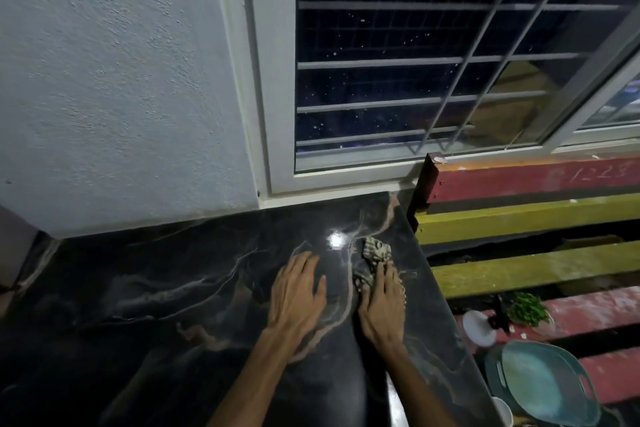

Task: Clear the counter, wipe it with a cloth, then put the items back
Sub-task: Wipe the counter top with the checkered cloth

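Note:
The counter [173,288] is glossy black stone with pale veins and fills the lower left of the head view. A crumpled striped cloth [375,251] lies near the counter's right edge. My right hand [382,302] presses flat on the near end of the cloth, fingers pointing away from me. My left hand [298,295] rests flat on the bare stone just left of it, fingers spread, holding nothing.
A painted wall and a barred window [415,62] stand behind the counter. To the right, lower down, is a red and yellow slatted bench [536,218] with green leaves [526,308], a white lid [479,328] and a teal basin [543,385].

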